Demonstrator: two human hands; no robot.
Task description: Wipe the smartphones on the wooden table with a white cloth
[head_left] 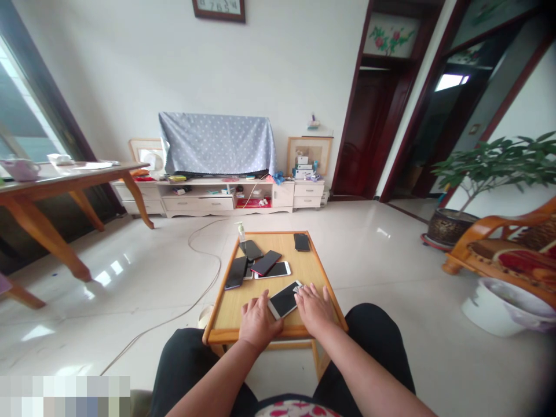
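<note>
White phone (284, 299) lies near front edge of table (226, 333), flanked by left hand (259, 320) (flat, fingers together, touching its corner) and right hand (313, 307), fingers spread against its side. Best kept flat & steadied w/ light pressure.

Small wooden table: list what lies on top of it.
A white-edged phone touched by the left hand and right hand, a pile of overlapping phones, one dark phone apart, a pump bottle. The pile hides its lower phones partly.
</note>
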